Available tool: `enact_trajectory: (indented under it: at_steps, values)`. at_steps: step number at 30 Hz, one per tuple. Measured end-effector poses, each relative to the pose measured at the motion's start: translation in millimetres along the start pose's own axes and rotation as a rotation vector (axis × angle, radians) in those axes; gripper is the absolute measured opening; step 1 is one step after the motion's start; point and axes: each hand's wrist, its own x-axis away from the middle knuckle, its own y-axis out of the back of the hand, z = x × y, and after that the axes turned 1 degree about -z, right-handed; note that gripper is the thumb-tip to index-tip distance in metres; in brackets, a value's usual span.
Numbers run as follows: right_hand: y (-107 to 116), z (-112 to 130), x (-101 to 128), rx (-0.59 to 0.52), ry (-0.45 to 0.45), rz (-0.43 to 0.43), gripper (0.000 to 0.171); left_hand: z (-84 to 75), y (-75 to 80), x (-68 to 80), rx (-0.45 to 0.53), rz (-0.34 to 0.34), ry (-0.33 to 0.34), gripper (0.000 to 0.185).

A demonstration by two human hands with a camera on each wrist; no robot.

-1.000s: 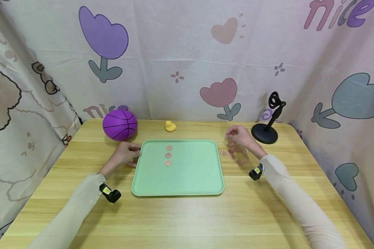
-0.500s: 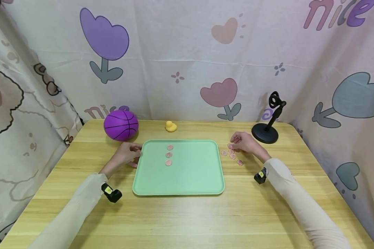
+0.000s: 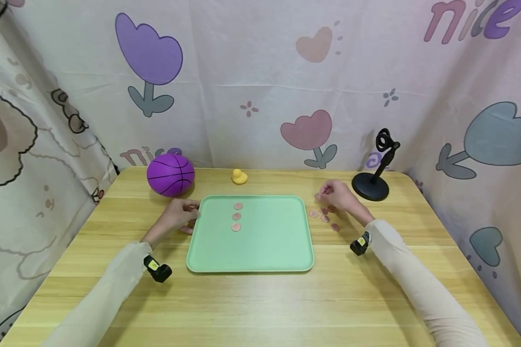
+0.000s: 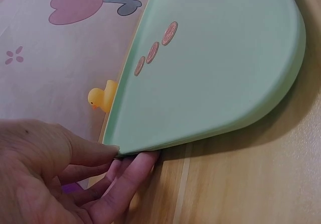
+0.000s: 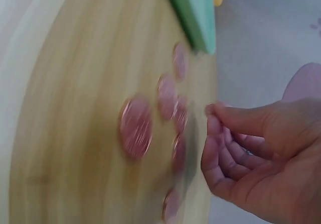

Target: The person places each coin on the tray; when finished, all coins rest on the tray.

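My left hand (image 3: 178, 215) is at the left edge of a pale green tray (image 3: 269, 241). In the left wrist view the thumb lies on the rim, with the fingers curled against the tray's outer side. Three copper-coloured coins (image 3: 236, 217) lie in a column in the left half of the tray. To the right of the tray, my right hand (image 3: 339, 196) pinches a copper-coloured coin (image 3: 317, 196) between thumb and fingertips, above the table. Below it, several similar coins (image 5: 136, 127) lie loose on the wood, some overlapping.
A purple basketball (image 3: 171, 175) stands behind my left hand. The yellow rubber duck (image 3: 239, 177) sits behind the tray. At the back right is a black stand (image 3: 370, 186) with a round base. A printed curtain (image 3: 243, 58) hangs behind the wooden table (image 3: 252, 308).
From among the loose coins my right hand has risen a little and shifted left, with a coin now showing at its fingertips. The left hand stays at the tray's edge.
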Motion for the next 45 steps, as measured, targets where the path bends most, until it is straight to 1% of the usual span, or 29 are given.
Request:
enact_trajectory:
  at_steps: [2, 5, 7, 9, 15, 19, 24, 28, 32, 37, 42, 45]
  values:
    - [-1.1, 8.1, 1.4, -0.024, 0.027, -0.028, 0.012, -0.1, -0.4, -0.3, 0.005, 0.001, -0.001, 0.044]
    - [-6.8, 22.8, 3.3, -0.120, 0.035, -0.016, 0.013, -0.2, -0.8, -1.1, 0.010, -0.001, -0.001, 0.045]
    - [-13.2, 33.8, 5.6, -0.199, 0.019, 0.013, 0.014, -0.6, -1.0, -1.4, 0.009, -0.004, 0.002, 0.045]
    - [-21.2, 43.5, 7.9, -0.249, 0.017, 0.048, 0.017, -1.1, -1.5, -1.7, 0.008, -0.011, 0.007, 0.045]
    - [-46.5, 69.6, 20.6, -0.265, 0.036, 0.132, 0.012, -2.2, -8.9, -3.4, 0.023, -0.017, -0.009, 0.044]
    - [-64.7, 84.7, 27.1, -0.343, 0.030, 0.214, 0.012, -2.0, -13.1, -3.7, 0.041, -0.030, -0.013, 0.042]
    - [-87.3, 99.5, 29.0, -0.441, 0.009, 0.307, 0.012, -0.2, -11.3, -3.9, 0.040, -0.048, -0.005, 0.042]
    - [-100.7, 108.6, 27.9, -0.461, -0.005, 0.361, 0.010, 0.2, -8.8, -5.1, 0.040, -0.055, 0.007, 0.042]
    - [-111.0, 117.7, 30.4, -0.464, -0.022, 0.415, 0.010, 1.0, -7.2, -7.2, 0.036, -0.043, -0.001, 0.042]
    - [-127.1, 126.6, 33.7, -0.454, -0.005, 0.463, 0.009, 1.3, -3.9, -4.7, 0.031, -0.036, -0.007, 0.043]
    - [-139.2, 134.9, 35.3, -0.452, 0.014, 0.474, 0.008, -0.1, -0.6, 0.0, 0.026, -0.035, 0.004, 0.044]
    - [-143.2, 138.3, 36.3, -0.422, 0.028, 0.466, 0.008, -0.7, -0.7, 0.5, 0.028, -0.033, 0.006, 0.044]
